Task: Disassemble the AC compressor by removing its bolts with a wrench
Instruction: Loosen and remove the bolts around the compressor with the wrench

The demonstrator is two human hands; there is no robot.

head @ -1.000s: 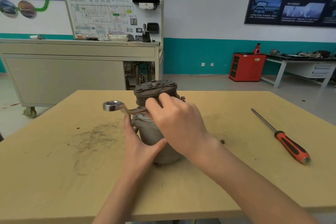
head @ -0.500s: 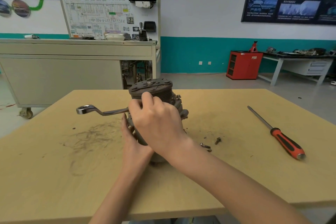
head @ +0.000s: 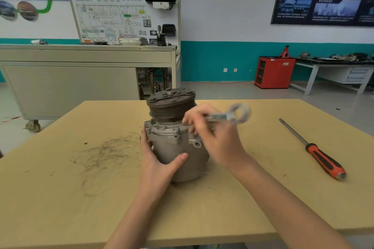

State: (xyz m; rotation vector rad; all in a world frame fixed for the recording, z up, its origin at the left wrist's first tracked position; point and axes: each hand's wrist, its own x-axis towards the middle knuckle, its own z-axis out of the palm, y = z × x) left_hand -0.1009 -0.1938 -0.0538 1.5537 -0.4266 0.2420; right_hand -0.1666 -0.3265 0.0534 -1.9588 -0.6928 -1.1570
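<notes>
Wrench [head: 220, 116] swung right of compressor [head: 188, 166], scuffed wooden table [head: 60, 198], red cabinet [head: 273, 73], teal-banded wall [head: 218, 56]

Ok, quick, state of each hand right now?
Left hand: grips the AC compressor by its body, thumb in front.
Right hand: holds the wrench, which is motion-blurred.

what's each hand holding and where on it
The right hand grips the wrench by its shank, ring end free; the left hand holds the compressor round its lower body.
</notes>
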